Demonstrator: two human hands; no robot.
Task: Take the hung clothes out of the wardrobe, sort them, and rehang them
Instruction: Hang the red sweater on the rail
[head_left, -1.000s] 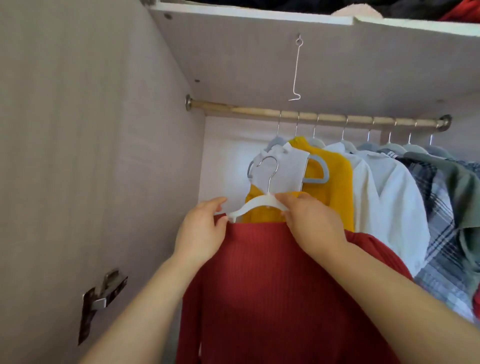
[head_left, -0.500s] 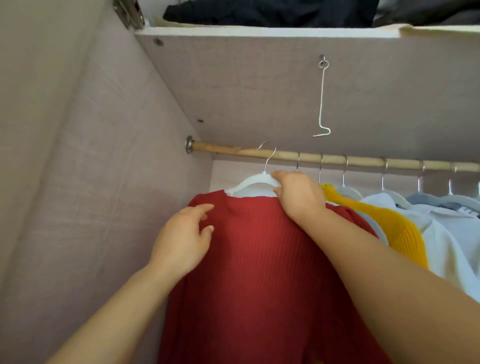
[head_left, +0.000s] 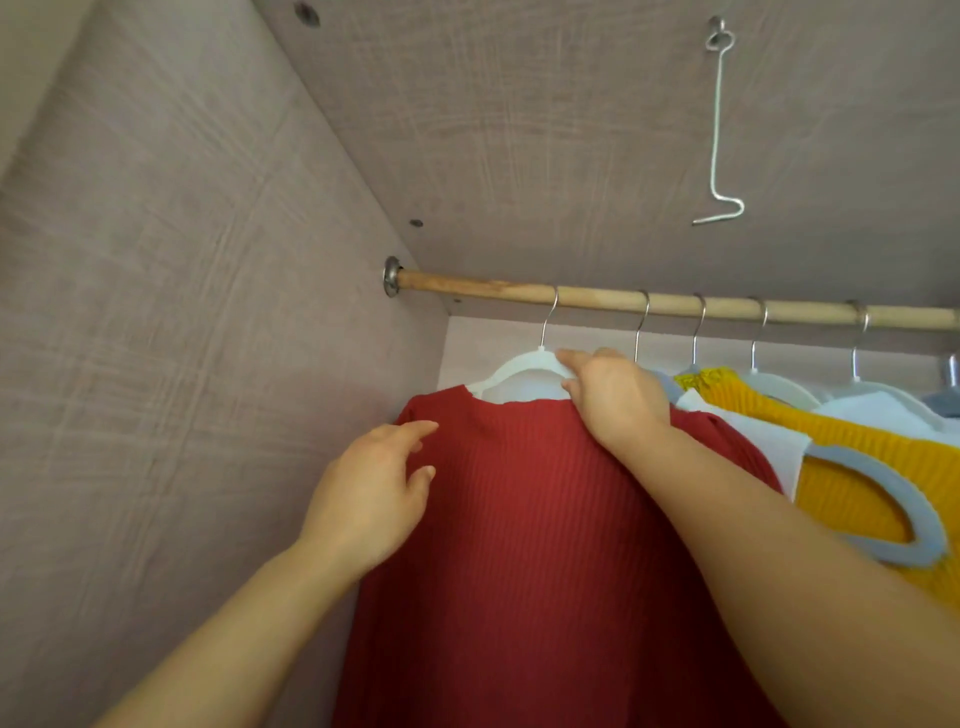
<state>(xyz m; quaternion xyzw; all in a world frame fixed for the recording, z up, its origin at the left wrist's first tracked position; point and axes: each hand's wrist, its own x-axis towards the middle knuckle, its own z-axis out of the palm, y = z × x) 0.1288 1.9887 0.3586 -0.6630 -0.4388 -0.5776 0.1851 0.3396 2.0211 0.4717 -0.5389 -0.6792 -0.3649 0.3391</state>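
Top (head_left: 519, 545) on hanger (head_left: 511, 366) is hanging leftmost on the rod (head_left: 483, 287), with a bare stretch running to the wall (head_left: 182, 364). The right hand (head_left: 615, 397) is gripping the hanger, and the left hand (head_left: 369, 499) is lying loose-fingered beside the top's shoulder.

Greyish woodgrain laminate side panel (head_left: 182, 312) pretty much fills the frame's left. Matching shelf underside (head_left: 519, 130) runs across the top, with a bent metal wire hook (head_left: 717, 130) dangling upper right. Soft, even light.

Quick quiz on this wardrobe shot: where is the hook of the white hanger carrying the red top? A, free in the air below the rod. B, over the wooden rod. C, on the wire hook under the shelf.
B: the hook of the white hanger curves over the wooden rod, near its left end.
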